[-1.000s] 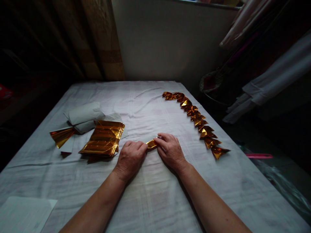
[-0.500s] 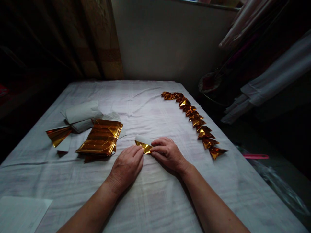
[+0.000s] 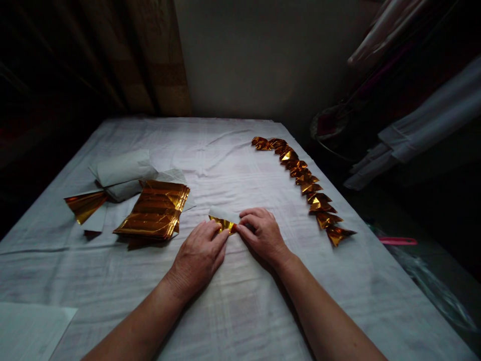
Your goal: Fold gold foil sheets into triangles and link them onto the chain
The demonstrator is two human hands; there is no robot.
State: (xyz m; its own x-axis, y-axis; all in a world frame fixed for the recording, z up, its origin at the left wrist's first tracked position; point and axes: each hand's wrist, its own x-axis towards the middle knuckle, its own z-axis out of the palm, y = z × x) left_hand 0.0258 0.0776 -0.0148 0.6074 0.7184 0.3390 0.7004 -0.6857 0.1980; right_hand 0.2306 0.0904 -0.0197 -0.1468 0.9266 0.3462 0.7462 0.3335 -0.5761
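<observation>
My left hand [image 3: 199, 253] and my right hand [image 3: 262, 234] meet at the middle of the table, both pinching a small folded gold foil paper [image 3: 224, 220] whose white underside shows at the top. The piece rests on the white tablecloth [image 3: 240, 301] between my fingertips. A stack of flat gold foil sheets [image 3: 154, 213] lies to the left of my left hand. A curved row of several folded gold pieces [image 3: 304, 183] runs along the table's right side, beyond my right hand.
White folded paper [image 3: 122, 173] and a loose gold sheet [image 3: 84, 204] lie at the left. A white sheet [image 3: 30, 331] sits at the near left corner. Hanging cloth [image 3: 424, 120] and a basket [image 3: 326, 128] stand right of the table edge. A wall is behind.
The gold piece was unfolded partway a second ago, exposing its white side; both hands shifted slightly left and nearer, still pinching it.
</observation>
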